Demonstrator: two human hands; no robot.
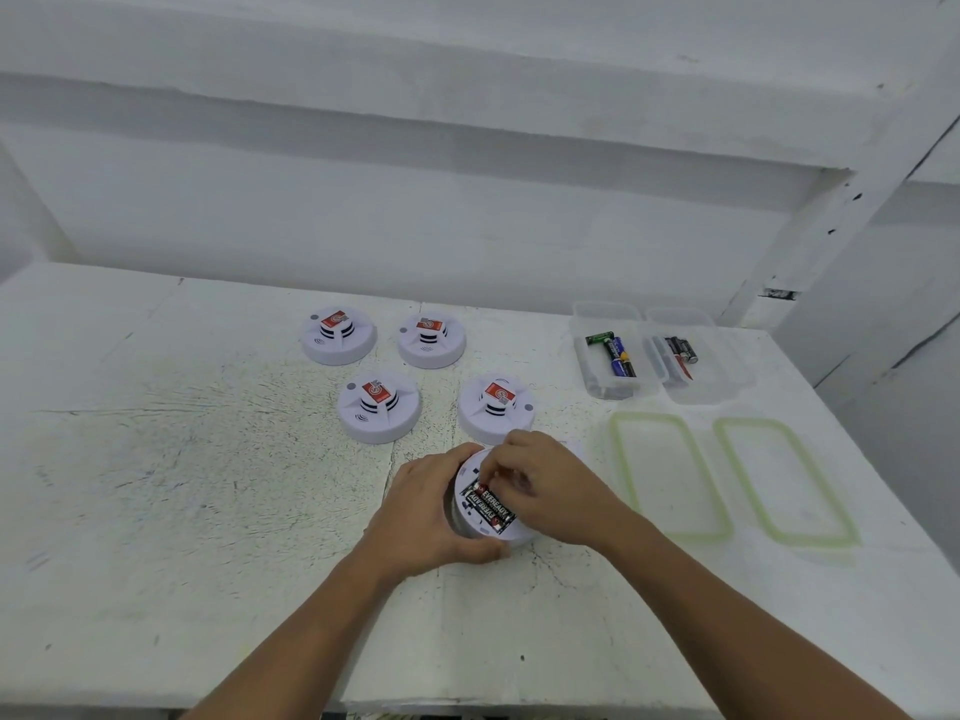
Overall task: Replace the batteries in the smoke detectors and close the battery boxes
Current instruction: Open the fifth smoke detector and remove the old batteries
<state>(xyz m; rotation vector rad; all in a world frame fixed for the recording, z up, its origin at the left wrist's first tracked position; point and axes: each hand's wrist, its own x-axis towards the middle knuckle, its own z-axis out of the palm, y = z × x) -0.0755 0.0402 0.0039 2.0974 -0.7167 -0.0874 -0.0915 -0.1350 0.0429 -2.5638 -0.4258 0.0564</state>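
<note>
A white smoke detector [470, 472] lies upside down on the table near the front centre, its battery bay uncovered. Two black batteries [491, 504] sit side by side in the bay. My left hand [426, 509] grips the detector around its left rim. My right hand [545, 485] reaches over the right side, its fingertips pinching at the upper end of the batteries. Several other white smoke detectors with red labels stand face up behind: [338, 335], [431, 339], [378, 406], [496, 407].
Two clear plastic boxes stand at the back right: the left box [589, 376] holds green and blue batteries [615, 353], the right box [727, 379] holds black batteries [681, 353]. Their two green-rimmed lids [623, 480], [847, 532] lie flat in front of them.
</note>
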